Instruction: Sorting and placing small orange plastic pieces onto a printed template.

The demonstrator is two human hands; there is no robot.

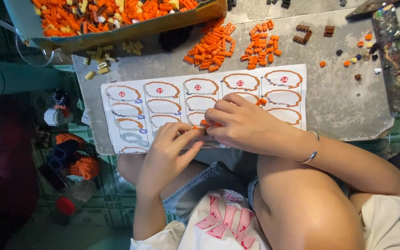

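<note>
Both hands, left (165, 150) and right (237, 122), pinch small orange bricks (203, 125) between fingertips, over the sheet (163, 99) at the desk's (343, 106) near edge. Bare desk lies right of the hands; brick piles (211, 46) beyond.

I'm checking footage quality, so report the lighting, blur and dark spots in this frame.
Head view: even, soft light on the grey board and instruction sheet; both hands, left and right, sharp; floor at left murky, figure there dim.

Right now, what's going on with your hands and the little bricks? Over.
Left hand and right hand: both pinching one small orange brick piece together. Over the instruction sheet. Loose orange bricks beyond, nothing blocking.
</note>
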